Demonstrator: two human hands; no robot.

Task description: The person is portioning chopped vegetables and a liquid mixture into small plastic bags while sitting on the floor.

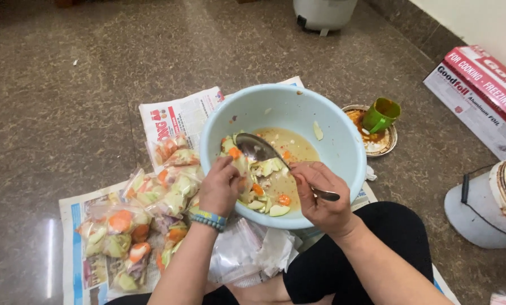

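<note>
— Where is the spoon?

— The right hand (321, 195) grips the metal spoon (264, 152) by its handle. The spoon runs from lower right up to upper left, scoop end in the middle of the pale blue bowl (343, 147).

— And the other hand?

— The left hand (222, 186) is curled around a small clear bag (240, 164) at the bowl's near left rim. The scoop sits just right of that bag, almost touching. Filled bags (145, 214) lie at the lower left.

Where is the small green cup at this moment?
In the head view, the green cup lies tilted on a small stained plate, on the floor right of the light blue bowl, near the long foil box.
</note>
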